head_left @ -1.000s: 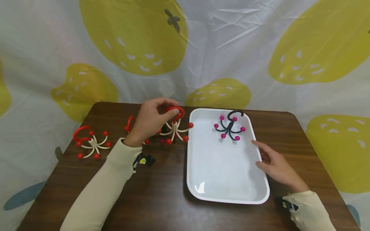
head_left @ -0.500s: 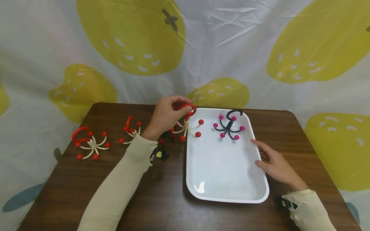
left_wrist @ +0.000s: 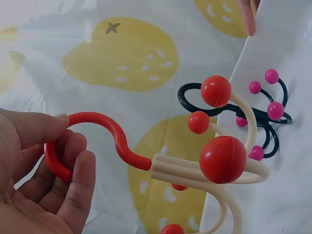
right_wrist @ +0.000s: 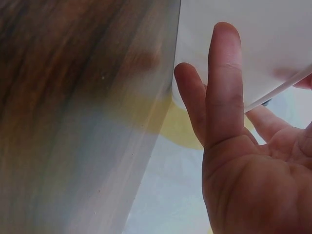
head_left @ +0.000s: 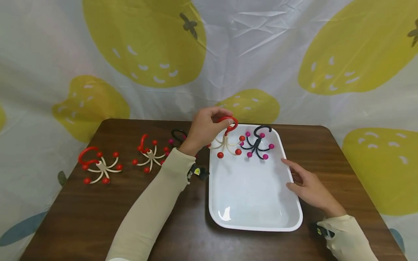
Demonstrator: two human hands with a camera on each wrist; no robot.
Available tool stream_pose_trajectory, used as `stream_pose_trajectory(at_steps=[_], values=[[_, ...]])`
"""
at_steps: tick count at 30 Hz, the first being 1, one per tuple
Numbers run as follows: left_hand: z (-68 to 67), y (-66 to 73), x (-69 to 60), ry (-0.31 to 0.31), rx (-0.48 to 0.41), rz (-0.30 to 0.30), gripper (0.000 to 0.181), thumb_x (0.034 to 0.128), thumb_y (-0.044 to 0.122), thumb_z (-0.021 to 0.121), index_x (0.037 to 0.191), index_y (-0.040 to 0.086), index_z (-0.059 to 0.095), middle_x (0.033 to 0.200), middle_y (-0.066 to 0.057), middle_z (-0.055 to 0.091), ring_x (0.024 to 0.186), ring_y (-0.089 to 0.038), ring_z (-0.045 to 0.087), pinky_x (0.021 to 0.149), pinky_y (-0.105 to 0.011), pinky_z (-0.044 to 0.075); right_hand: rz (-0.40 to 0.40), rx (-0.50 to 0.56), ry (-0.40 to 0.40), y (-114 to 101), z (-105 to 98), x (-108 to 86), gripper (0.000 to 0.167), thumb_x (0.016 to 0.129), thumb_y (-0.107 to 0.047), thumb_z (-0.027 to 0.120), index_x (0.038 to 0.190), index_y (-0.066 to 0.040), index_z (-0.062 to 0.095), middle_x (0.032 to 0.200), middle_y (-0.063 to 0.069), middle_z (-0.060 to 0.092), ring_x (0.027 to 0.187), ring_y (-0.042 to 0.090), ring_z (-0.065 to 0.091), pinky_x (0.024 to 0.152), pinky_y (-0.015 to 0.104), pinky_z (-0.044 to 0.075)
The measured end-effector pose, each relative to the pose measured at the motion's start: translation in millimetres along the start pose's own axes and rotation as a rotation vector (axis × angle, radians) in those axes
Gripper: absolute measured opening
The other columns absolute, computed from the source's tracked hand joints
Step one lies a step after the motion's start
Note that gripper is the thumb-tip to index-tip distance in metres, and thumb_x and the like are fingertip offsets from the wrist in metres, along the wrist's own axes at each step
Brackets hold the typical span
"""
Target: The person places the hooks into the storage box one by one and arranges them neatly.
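Red-and-cream hook (left_wrist: 178,170) hangs over the far end of the white tray (head_left: 254,195), pinched up top by the left hand (head_left: 205,128). Black hook (head_left: 257,144) lies just beside it. Right hand (head_left: 311,188) just touches the tray's right side, fingers loosely straight.

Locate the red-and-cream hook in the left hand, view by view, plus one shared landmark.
Head: red-and-cream hook just right of centre, held by the left hand over the far-left part of the white tray.
Left wrist: spans the middle, red hook end at left, cream stem near centre.
Right wrist: not in it.
Landmark: white tray; right of centre in head, right side in left wrist, upper right in right wrist.
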State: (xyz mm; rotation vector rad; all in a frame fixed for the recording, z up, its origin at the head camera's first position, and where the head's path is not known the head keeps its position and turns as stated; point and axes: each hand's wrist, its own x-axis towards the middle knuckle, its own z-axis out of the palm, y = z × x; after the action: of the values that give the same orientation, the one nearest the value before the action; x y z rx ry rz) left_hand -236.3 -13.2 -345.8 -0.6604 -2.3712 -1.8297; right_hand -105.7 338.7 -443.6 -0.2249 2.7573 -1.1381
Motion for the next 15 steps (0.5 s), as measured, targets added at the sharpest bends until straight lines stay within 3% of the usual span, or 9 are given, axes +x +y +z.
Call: stream_pose_trajectory(at_steps=[8, 15], values=[[17.2, -5.2, 4.9, -0.008, 0.039, -0.055, 0.020, 0.0967, 0.014, 0.078, 0.116, 0.008, 0.079, 0.107, -0.007, 0.078, 0.091, -0.020, 0.071, 0.078, -0.026, 0.059, -0.002, 0.014, 0.000, -2.5, 2.4, -0.8, 0.074, 0.098, -0.006, 0.067, 0.165, -0.013, 0.036, 0.159, 0.031, 0.044, 0.127, 0.052, 0.063, 0.091, 0.057, 0.062], [29.1, -20.4, 11.5, -0.019, 0.033, -0.079, 0.020, 0.0949, 0.012, 0.080, 0.115, 0.008, 0.080, 0.106, -0.005, 0.079, 0.089, -0.017, 0.070, 0.078, -0.025, 0.058, 0.006, 0.004, -0.002, -3.1, 1.4, -0.2, 0.075, 0.098, -0.006, 0.067, 0.165, -0.014, 0.035, 0.160, 0.031, 0.043, 0.127, 0.053, 0.063, 0.092, 0.058, 0.061]])
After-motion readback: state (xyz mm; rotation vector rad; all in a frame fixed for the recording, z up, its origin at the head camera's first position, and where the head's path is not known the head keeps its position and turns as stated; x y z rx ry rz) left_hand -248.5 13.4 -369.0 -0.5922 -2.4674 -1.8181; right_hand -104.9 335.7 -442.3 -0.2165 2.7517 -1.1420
